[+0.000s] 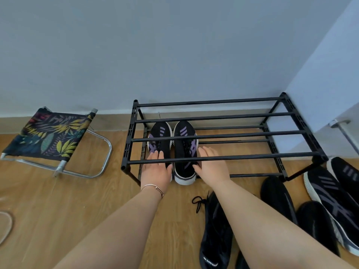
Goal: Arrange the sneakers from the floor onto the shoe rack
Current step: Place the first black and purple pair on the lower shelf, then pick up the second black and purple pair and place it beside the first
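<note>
A black two-tier shoe rack (223,157) stands against the wall. On its lower tier, at the left, sits a pair of black sneakers with purple stripes, toes to the wall. My left hand (156,171) lies over the heel of the left sneaker (160,133). My right hand (212,167) holds the right sneaker (184,144), thumb at its heel opening and fingers along its outer side. On the floor lie a black laced sneaker (213,230), two plain black shoes (277,199), and a black pair with grey stripes (330,195).
A folding stool (48,136) with a leaf-print seat and metal legs stands left of the rack. A pale curved object (4,224) lies at the left edge. A metal rod (343,131) leans by the right wall. The floor is wood.
</note>
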A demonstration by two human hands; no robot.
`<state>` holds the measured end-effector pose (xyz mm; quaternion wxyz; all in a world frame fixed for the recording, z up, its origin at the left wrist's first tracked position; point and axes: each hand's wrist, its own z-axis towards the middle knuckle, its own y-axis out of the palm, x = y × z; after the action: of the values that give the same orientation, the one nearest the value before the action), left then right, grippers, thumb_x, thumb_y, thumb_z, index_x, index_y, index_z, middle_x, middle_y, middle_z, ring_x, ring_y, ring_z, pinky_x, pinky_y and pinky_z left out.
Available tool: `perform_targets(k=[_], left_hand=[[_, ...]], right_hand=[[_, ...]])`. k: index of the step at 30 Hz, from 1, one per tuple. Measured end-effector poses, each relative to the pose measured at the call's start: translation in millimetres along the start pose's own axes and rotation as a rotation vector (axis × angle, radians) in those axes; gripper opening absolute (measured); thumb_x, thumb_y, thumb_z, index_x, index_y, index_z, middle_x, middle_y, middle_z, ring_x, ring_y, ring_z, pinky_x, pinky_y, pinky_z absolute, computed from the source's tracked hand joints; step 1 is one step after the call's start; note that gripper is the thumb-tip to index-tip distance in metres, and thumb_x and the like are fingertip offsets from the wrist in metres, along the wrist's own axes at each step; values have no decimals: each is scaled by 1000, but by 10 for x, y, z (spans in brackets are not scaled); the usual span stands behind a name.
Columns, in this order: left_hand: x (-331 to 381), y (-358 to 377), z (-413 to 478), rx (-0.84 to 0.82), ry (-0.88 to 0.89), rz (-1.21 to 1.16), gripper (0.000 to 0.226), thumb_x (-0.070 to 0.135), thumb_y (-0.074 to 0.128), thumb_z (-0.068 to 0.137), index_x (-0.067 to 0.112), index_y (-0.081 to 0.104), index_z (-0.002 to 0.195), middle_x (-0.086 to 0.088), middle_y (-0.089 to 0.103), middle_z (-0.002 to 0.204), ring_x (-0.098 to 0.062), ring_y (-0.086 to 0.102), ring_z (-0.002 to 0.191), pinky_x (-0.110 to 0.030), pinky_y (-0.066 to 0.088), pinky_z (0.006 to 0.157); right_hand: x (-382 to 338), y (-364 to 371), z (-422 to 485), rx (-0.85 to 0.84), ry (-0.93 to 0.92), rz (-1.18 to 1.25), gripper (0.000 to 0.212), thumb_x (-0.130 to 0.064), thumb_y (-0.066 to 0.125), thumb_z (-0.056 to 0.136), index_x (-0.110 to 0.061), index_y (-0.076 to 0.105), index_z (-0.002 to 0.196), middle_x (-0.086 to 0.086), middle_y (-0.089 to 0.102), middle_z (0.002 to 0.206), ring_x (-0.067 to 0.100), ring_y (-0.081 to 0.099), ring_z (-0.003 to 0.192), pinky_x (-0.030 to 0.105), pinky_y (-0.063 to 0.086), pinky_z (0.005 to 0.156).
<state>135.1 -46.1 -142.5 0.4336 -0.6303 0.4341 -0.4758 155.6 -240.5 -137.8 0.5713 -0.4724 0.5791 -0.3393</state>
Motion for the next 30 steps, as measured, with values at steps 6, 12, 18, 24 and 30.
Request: perform_targets(k=[6,12,18,24,30], left_hand=[[324,42,-280,1,147,179,66,46,39,97,14,22,153,-10,21,161,-28,14,150,-45,10,123],[656,-21,-615,-68,178,186,72,49,36,98,13,11,155,-9,17,162,-27,10,151,-46,11,123],[997,-118,-1013,-145,201,197,77,54,34,96,14,5,156,-9,7,164,-26,5,152,-45,12,123],[1396,-298,-1191,-154,274,217,77,57,29,97,12,6,156,-9,8,164,-26,5,152,-44,13,123],[1906,-476,-1324,-166,333,192,78,57,31,97,12,7,155,-9,9,164,-25,7,152,-44,15,123]], right_hand=[[192,-144,-229,-38,-33,-177,70,-50,57,92,-16,37,149,6,40,156,25,32,147,46,31,119],[428,-352,-707,-111,-96,-235,72,-50,53,93,-15,31,151,8,37,157,26,29,147,47,25,121],[729,-641,-1219,-136,-2,-190,73,-53,49,93,-15,28,151,5,38,155,25,32,145,46,25,121],[1074,-1038,-1532,-121,63,-167,73,-52,48,94,-14,27,153,6,36,157,25,27,148,44,22,122],[1511,-1521,-1793,-80,126,-167,72,-52,49,94,-14,29,152,6,40,154,25,32,145,44,28,120]])
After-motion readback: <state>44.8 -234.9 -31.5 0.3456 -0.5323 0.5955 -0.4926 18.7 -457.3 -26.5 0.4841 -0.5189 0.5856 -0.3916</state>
